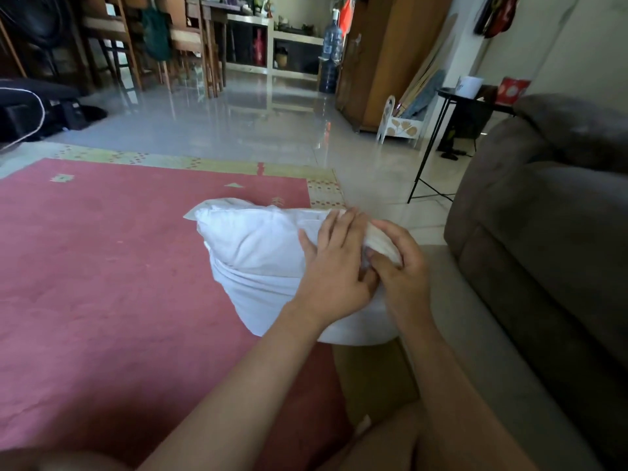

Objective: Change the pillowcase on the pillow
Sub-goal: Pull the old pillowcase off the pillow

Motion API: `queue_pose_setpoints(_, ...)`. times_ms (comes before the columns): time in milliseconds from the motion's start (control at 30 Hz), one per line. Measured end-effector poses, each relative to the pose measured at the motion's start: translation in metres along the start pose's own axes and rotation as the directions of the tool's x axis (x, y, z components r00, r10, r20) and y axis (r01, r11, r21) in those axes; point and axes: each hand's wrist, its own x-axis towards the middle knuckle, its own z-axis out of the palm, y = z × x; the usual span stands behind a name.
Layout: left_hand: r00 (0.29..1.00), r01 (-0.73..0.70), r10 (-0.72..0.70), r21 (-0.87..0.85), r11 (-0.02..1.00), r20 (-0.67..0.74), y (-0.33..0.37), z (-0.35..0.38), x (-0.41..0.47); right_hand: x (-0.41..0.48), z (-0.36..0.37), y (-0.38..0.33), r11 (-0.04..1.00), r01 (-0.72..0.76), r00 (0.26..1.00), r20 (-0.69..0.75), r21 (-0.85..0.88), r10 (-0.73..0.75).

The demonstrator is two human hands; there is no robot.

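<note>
A white pillow (258,253) in a white pillowcase lies in front of me, partly on the pink rug and partly over my lap. My left hand (334,266) lies flat on the pillow's right end, fingers straight and spread. Beside it my right hand (402,270) curls round a bunched fold of the pillowcase (382,241) at that same end, thumb and fingers pinching the cloth. The two hands touch each other. The pillow's near right corner is hidden under my hands.
A pink rug (119,266) with a yellow-green border covers the floor at left. A grey-brown sofa (543,249) rises at right. Behind it stands a black side table (452,96). Shiny tiles, wooden chairs and a wooden cabinet lie beyond.
</note>
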Motion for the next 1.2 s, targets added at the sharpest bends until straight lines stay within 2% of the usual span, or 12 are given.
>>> queue_pose_setpoints(67, 0.995, -0.095, 0.098, -0.068, 0.993, 0.029, -0.006, -0.013, 0.004, 0.000, 0.000, -0.009, 0.972, -0.015, 0.999, 0.045, 0.235, 0.005)
queue_pose_setpoints(100, 0.991, -0.121, 0.126, -0.096, 0.988, 0.043, -0.012, -0.019, 0.005, 0.000, -0.002, -0.010, 0.957, -0.040, 0.998, 0.059, 0.287, 0.024)
queue_pose_setpoints(233, 0.985, -0.143, 0.159, -0.211, 0.967, 0.065, -0.039, -0.022, 0.002, 0.006, -0.014, -0.004, 0.935, -0.241, 0.967, 0.141, 0.258, 0.211)
queue_pose_setpoints(400, 0.983, -0.182, 0.172, -0.229, 0.956, -0.063, -0.050, -0.012, -0.010, 0.005, -0.021, -0.001, 0.928, -0.279, 0.952, 0.201, 0.249, 0.232)
queue_pose_setpoints(567, 0.961, -0.159, 0.084, -0.275, 0.948, -0.265, -0.036, -0.007, -0.020, 0.013, -0.021, 0.001, 0.970, -0.244, 0.934, 0.273, 0.020, 0.230)
queue_pose_setpoints(767, 0.948, -0.100, -0.027, -0.376, 0.921, -0.318, -0.030, -0.004, -0.025, 0.037, -0.026, 0.013, 0.908, -0.258, 0.896, 0.270, -0.331, 0.353)
queue_pose_setpoints(933, 0.939, -0.049, -0.105, -0.427, 0.903, -0.327, -0.032, -0.012, -0.029, 0.034, -0.023, 0.033, 0.881, -0.296, 0.901, 0.198, -0.369, 0.386)
queue_pose_setpoints(1033, 0.939, 0.013, -0.174, -0.475, 0.880, -0.297, -0.034, -0.020, -0.027, 0.030, -0.022, 0.034, 0.888, -0.352, 0.884, 0.207, -0.297, 0.420)
queue_pose_setpoints(1067, 0.933, 0.055, -0.224, -0.505, 0.861, -0.281, -0.036, -0.025, -0.023, 0.026, -0.023, 0.029, 0.905, -0.324, 0.893, 0.226, -0.275, 0.389)
queue_pose_setpoints(1133, 0.910, 0.105, -0.302, -0.546, 0.831, -0.284, -0.044, -0.033, -0.013, 0.015, -0.025, 0.015, 0.953, -0.175, 0.922, 0.298, -0.248, 0.247)
queue_pose_setpoints(1200, 0.906, 0.106, -0.306, -0.546, 0.831, -0.291, -0.051, -0.038, -0.001, -0.001, -0.025, 0.004, 0.972, -0.058, 0.891, 0.427, -0.230, 0.154)
